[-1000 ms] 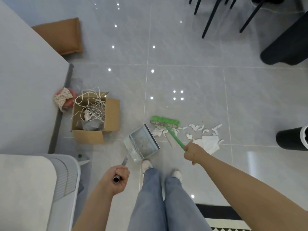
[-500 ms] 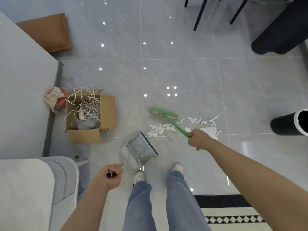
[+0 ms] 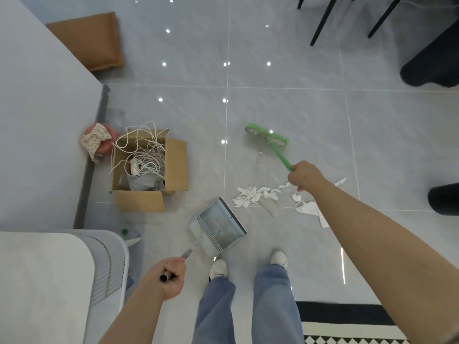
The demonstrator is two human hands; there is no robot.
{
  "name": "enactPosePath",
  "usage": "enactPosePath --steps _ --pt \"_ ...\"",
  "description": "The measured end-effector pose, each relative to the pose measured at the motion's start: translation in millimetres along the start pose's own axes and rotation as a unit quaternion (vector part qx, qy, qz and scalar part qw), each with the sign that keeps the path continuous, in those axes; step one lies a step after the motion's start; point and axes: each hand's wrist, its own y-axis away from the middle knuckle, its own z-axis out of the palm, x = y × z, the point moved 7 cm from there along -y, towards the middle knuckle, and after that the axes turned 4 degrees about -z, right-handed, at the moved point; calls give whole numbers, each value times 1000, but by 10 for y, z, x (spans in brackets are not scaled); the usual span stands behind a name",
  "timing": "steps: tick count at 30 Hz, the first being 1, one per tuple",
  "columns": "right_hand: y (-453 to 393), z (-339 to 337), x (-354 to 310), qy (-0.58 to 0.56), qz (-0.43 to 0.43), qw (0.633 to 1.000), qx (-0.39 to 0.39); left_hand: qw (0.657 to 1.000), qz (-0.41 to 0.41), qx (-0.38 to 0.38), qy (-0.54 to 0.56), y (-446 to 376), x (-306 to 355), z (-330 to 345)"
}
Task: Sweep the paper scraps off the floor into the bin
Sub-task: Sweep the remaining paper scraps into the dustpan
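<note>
Right hand [image 3: 304, 176] clenched round the green broom [image 3: 269, 140] handle, left hand [image 3: 171, 276] gripping the dustpan [image 3: 218, 229] handle; the paper scraps [image 3: 255, 196], likely feather-light and easily scattered, lie on the floor [image 3: 285, 108] just beyond the pan's lip.

I see a home room: glossy grey floor tiles [image 3: 285, 58], black chair legs [image 3: 323, 21] at upper right, patterned black-and-white rug [image 3: 347, 326] at lower right.
</note>
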Motion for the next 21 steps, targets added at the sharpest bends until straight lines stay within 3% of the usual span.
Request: enactPosePath --steps 5,11,14,17,21 --pt "-17 422 -73 31 1 998 -53 1000 13 -13 10 -27 -1 68" --pt "1076 1278 287 61 -5 990 -127 1000 2 -12 2 -18 25 -59" --pt "1509 1468 444 18 18 985 -169 1000 16 5 -14 -5 59 -72" --pt "1648 1215 569 -76 48 986 -138 999 15 12 -50 93 10 -104" --pt "1926 1008 796 -115 81 986 -94 990 1 45 -132 246 5 -154"
